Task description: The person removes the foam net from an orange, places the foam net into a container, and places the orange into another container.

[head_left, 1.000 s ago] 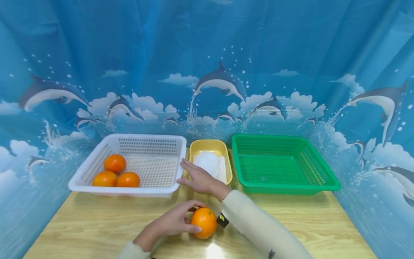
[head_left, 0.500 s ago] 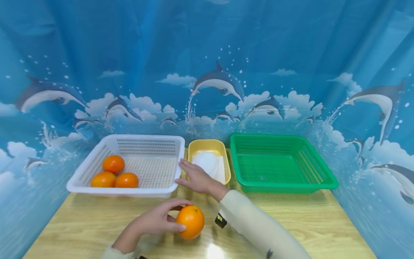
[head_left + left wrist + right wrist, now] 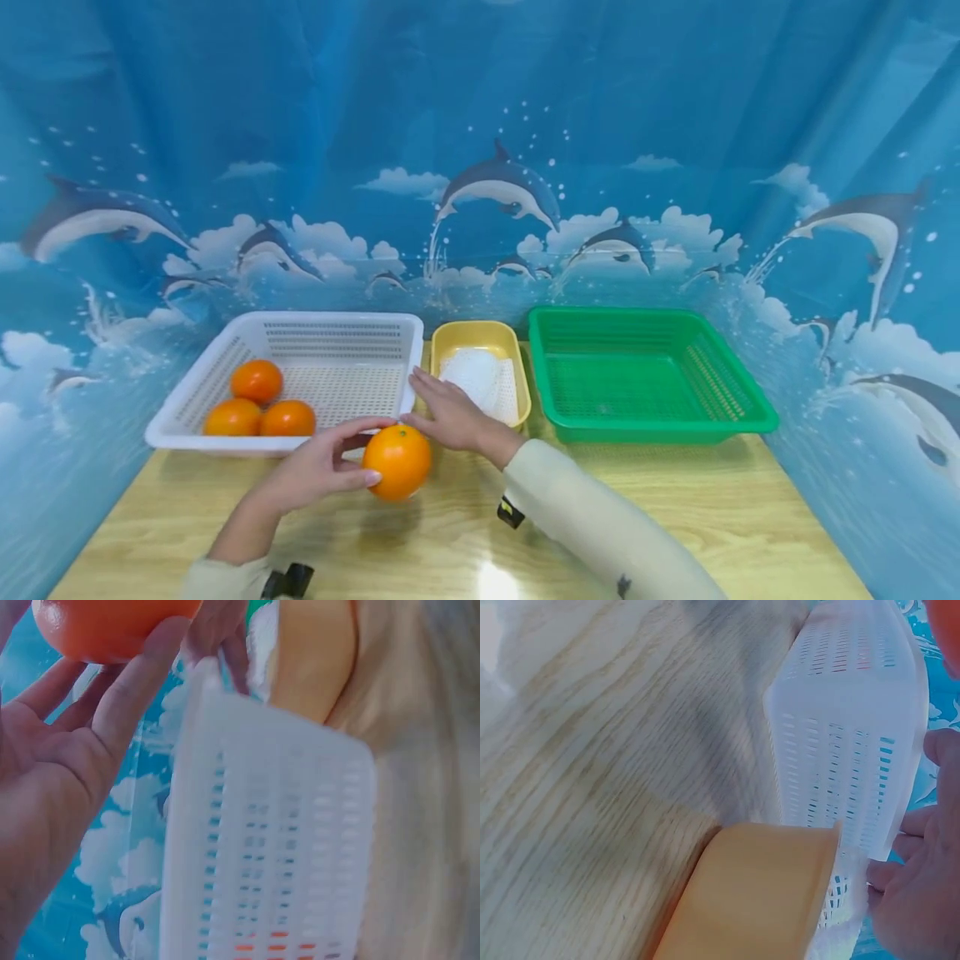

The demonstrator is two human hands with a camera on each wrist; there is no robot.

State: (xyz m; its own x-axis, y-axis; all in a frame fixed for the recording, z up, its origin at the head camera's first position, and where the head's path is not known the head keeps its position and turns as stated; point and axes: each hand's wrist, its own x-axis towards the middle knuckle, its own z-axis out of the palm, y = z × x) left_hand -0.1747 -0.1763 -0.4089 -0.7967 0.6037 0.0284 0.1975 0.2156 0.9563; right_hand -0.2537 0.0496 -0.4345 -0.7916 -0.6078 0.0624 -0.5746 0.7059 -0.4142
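Observation:
In the head view, my left hand [image 3: 318, 471] grips an orange [image 3: 399, 462] between thumb and fingers. It is off the table, just in front of the near right corner of the white basket [image 3: 345, 317]. Three more oranges [image 3: 257, 382] are grouped inside that basket, at its left. My right hand [image 3: 453, 414], its fingers extended, rests on the basket's right rim. From the right wrist, the fingers of my right hand [image 3: 922, 889] show at the rim of the white basket [image 3: 817, 701]. The left wrist view shows only the lower part of the orange [image 3: 112, 630].
A yellow tray [image 3: 525, 392] holding white foam netting [image 3: 474, 375] stands right of the white basket. Further right is a green basket [image 3: 652, 429]. All stand on a wooden table [image 3: 600, 508], with a blue dolphin curtain [image 3: 375, 108] behind.
The left hand has lifted the orange off the table and carried it left and forward to the white basket's near right corner. The right hand stays on the rim.

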